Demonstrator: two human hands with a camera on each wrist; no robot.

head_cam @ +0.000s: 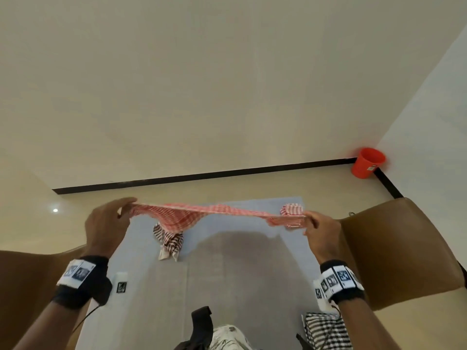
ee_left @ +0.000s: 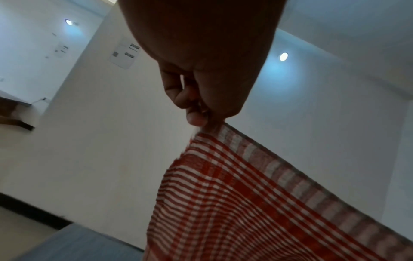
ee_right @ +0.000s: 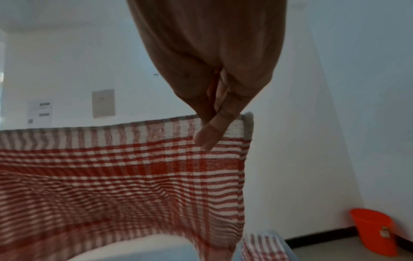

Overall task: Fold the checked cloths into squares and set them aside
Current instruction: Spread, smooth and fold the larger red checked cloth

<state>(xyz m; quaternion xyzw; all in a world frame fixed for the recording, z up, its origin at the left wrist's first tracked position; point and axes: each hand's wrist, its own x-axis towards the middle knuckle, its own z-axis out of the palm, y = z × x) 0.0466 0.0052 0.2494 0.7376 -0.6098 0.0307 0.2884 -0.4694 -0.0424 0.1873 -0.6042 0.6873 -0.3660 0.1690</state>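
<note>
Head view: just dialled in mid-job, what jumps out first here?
A red checked cloth stretched in the air between both hands, the left hand and right hand each pinching a top corner. Under it, on the grey mat, lies a crumpled dark-striped cloth. An orange bucket stands in the far right corner.

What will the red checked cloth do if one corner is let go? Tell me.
Probably floppy: the red checked cloth sags between the left hand and right hand. Likely light, since pinching fingers alone carry it. A freed corner would likely drop.
</note>
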